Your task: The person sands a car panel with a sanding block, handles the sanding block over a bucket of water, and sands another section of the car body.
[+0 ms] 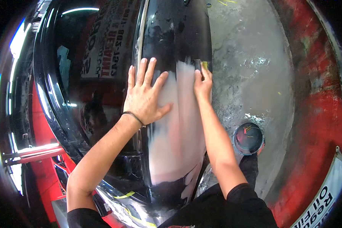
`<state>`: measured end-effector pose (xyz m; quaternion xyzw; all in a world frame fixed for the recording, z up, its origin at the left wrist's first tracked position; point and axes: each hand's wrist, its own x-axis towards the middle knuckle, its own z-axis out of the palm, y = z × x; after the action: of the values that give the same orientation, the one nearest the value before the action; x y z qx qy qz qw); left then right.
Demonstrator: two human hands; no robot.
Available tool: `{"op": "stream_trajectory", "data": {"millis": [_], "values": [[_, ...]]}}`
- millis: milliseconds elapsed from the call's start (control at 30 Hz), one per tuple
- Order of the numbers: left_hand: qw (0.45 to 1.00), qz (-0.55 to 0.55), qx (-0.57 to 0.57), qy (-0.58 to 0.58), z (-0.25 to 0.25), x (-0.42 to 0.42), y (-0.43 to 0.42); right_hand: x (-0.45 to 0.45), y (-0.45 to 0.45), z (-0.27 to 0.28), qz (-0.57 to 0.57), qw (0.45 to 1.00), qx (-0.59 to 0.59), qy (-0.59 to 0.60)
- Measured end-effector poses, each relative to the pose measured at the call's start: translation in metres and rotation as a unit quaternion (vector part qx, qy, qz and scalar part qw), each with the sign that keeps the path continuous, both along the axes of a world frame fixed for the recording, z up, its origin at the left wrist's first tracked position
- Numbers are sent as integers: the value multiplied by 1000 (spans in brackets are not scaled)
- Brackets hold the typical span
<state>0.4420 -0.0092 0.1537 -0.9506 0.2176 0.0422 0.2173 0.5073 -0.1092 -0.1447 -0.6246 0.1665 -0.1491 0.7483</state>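
Observation:
A black car body panel runs away from me, with a dull whitish-pink sanded patch over its near half. My left hand lies flat with fingers spread, across the panel's left edge and part of the patch. At the right side of the panel, my right hand is closed around a small sanding block, which shows grey and yellow-green at its far end. The block rests at the upper right of the patch; most of it is hidden by my fingers.
A dark bucket stands on the wet grey concrete floor to my right. Beyond it is a red wall with a white lettered sign. Glossy dark car glass lies left of the panel. Yellow tape sticks to the car near me.

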Motion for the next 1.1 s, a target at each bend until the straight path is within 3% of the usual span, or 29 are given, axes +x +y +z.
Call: {"op": "stream_trajectory", "data": {"millis": [67,200,267,300,367,433,467,533,600,733,800,933,1000,1100], "values": [[1000,-2,6,-6,4,0,1,-8,5,1,0,1000,-8,2],[1000,-14,-13,-13,2,2,1,-133,24,57,-2,999,-19,-38],[1000,-16,-14,-13,2,1,1,-164,25,70,18,998,-66,4],[1000,-19,-14,-12,3,1,0,-153,23,64,-5,994,-105,-28],[1000,-18,-11,-9,3,2,1,-99,16,32,-42,997,-40,-55],[1000,-25,-6,-16,1,2,3,-47,8,-27,-16,999,-12,41],[1000,-23,2,-17,1,2,4,-32,7,-46,-26,999,-25,19],[1000,-19,9,-20,0,1,2,-42,2,-28,14,996,12,89],[1000,-21,1,-19,0,0,2,-106,15,11,-16,1000,7,19],[999,-23,11,-22,2,0,2,-220,25,69,20,997,-80,9],[999,-29,3,-28,-2,1,5,-210,23,54,4,997,-81,-3],[998,-42,18,-50,-10,4,9,-105,-1,-54,30,996,2,79],[997,-52,12,-56,-10,4,10,-104,-1,-57,38,994,5,99],[996,-60,13,-63,-11,4,10,-189,14,-27,14,999,-15,46]]}}
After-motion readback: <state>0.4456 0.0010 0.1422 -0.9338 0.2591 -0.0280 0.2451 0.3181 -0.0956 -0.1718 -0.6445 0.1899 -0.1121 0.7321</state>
